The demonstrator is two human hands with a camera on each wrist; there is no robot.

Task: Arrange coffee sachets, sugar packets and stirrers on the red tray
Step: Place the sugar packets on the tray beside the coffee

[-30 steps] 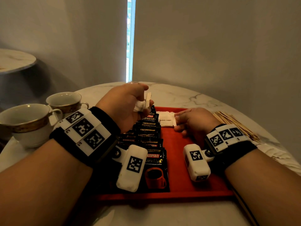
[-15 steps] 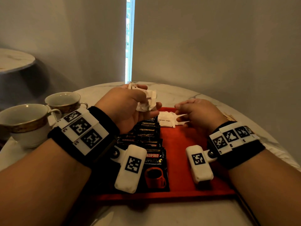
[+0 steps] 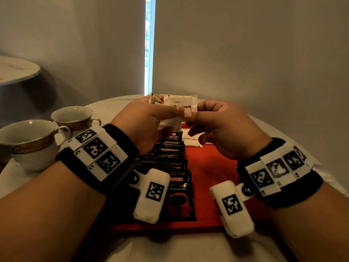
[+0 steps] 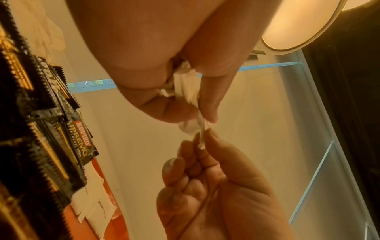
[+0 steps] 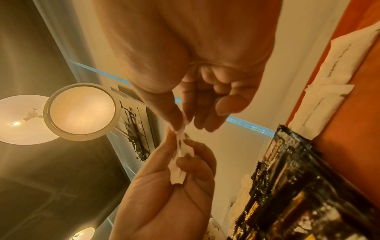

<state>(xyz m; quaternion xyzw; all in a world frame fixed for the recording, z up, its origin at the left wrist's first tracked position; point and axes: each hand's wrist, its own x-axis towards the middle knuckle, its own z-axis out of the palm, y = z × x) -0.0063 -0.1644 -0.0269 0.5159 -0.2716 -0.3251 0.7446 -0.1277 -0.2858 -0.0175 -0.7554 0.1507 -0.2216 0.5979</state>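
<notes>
Both hands work above the red tray [image 3: 209, 165]: our left hand [image 3: 143, 120] clutches a bunch of white sugar packets [image 3: 176, 103]; our right hand [image 3: 221, 125] pinches one packet's edge. Two cups [image 3: 28, 142] stand left of the coffee sachets [image 3: 170, 159], which lie in an overlapping row on the tray.

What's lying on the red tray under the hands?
On the red tray lies a row of overlapping black coffee sachets, and beyond it white brown-sugar packets. The right hand covers part of those packets, so their number cannot be seen.
</notes>
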